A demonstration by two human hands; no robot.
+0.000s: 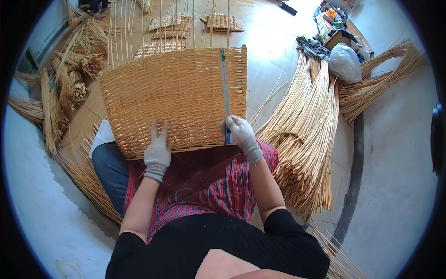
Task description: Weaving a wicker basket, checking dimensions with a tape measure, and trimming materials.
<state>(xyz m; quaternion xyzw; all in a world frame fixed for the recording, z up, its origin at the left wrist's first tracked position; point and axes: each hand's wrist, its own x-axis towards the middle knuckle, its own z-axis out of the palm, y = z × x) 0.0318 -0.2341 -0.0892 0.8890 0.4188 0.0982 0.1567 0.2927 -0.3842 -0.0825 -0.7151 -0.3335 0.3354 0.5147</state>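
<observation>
A woven wicker panel (172, 93) leans up from my lap, with bare upright rods standing out past its far edge. My left hand (158, 151), in a whitish knitted glove, rests on its near edge with two fingers stretched out flat on the weave. A narrow bluish tape measure (225, 81) runs along the panel's right side, from its far edge down to the near one. My gloved right hand (242, 134) is closed around the near end of that tape, at the panel's lower right corner. The glove hides part of the tape.
Thick bundles of pale rods (306, 135) lie to my right, with a curved bundle (385, 76) beyond them. A white plastic bag (344, 63) sits by cluttered boxes. More cane bundles (74, 79) are at left. Small woven pieces (223, 22) lie on the floor ahead.
</observation>
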